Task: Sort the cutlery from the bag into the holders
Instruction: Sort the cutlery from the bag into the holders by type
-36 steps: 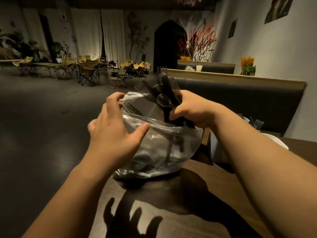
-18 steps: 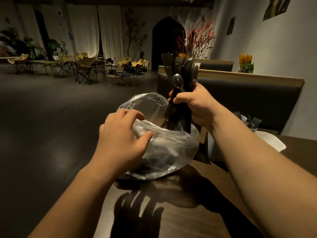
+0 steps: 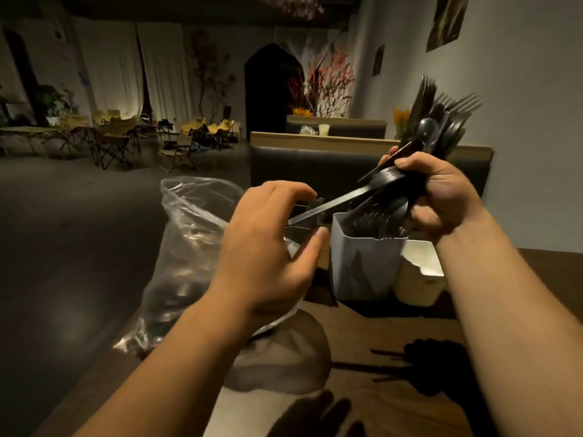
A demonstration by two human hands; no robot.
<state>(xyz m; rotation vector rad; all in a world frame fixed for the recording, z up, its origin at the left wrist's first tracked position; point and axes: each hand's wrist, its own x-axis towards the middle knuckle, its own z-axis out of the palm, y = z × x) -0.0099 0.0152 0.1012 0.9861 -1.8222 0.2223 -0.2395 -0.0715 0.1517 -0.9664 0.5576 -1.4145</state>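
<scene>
My right hand grips a bunch of black plastic cutlery, forks, spoons and knives fanning up and to the right, above a white square holder. That holder has black forks standing in it. One long black piece sticks out of the bunch towards the left. My left hand curves around its tip, finger above and thumb below, with a gap showing. The clear plastic bag stands slumped behind my left hand at the table's left edge, with dark cutlery at its bottom.
A second, cream holder stands right of the white one. The brown wooden table carries both. Behind them runs a dark padded bench back. To the left the floor drops away, with folding chairs far off.
My right hand has lifted the cutlery bunch out of the bag and carried it right, over the white holder. My left hand has left the bag and reached to the protruding piece.
</scene>
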